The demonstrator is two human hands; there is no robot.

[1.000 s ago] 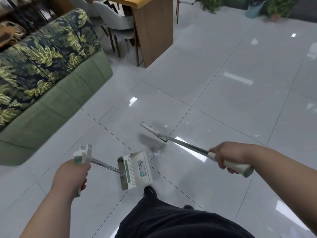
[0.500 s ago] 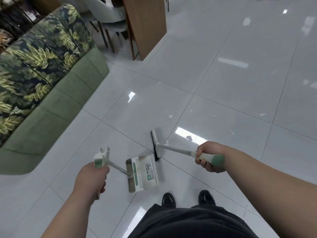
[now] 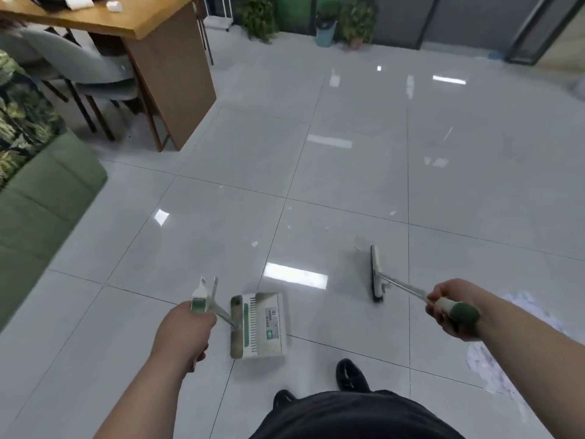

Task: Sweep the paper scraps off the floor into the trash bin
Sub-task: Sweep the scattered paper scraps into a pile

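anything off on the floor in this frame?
Yes: small paper scraps lie scattered beyond the broom, and a bigger white paper heap lies at lower right. Nothing looks damaged.

Floor (image 3: 348, 185): large pale grey tiles, glossy, with thin dark joints, running all the way to the far wall.
Light: bright rectangular lamp reflections (image 3: 296, 278) lie on the tiles, near and far.
Sofa (image 3: 38, 210): green, over at the left edge, with a dark leaf-print cover (image 3: 22, 122) on its back.
Desk (image 3: 126, 20): wooden top and brown side panel, far left; small white things on it are too blurred to tell.
Chair (image 3: 95, 71): grey, on dark legs, tucked under the desk.
Rack (image 3: 218, 11): white, just past the desk.
Plants (image 3: 258, 17): potted greenery along the far wall, with a pale blue pot (image 3: 326, 34) among it.
Far wall (image 3: 402, 17): grey panels, with a dark-framed glass door (image 3: 531, 30) to the right.
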